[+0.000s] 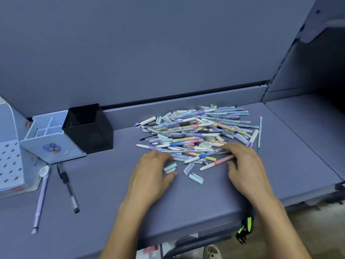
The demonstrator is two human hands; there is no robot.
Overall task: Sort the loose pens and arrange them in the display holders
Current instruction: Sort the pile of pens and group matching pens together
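A heap of pens (197,131) is spread on the shelf (196,200); a mesh holder (89,129) is set left of it, a divided holder (50,143) just beside that; a short pen (68,186) and a long pen (42,199) are laid before them.

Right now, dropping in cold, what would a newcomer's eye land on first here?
The big jumbled heap of pens and loose caps at centre right of the desk, with the left hand and right hand touching its near edge. Next, the black holder and white holder side by side at back left, with a black pen and a purple pen lying in front.
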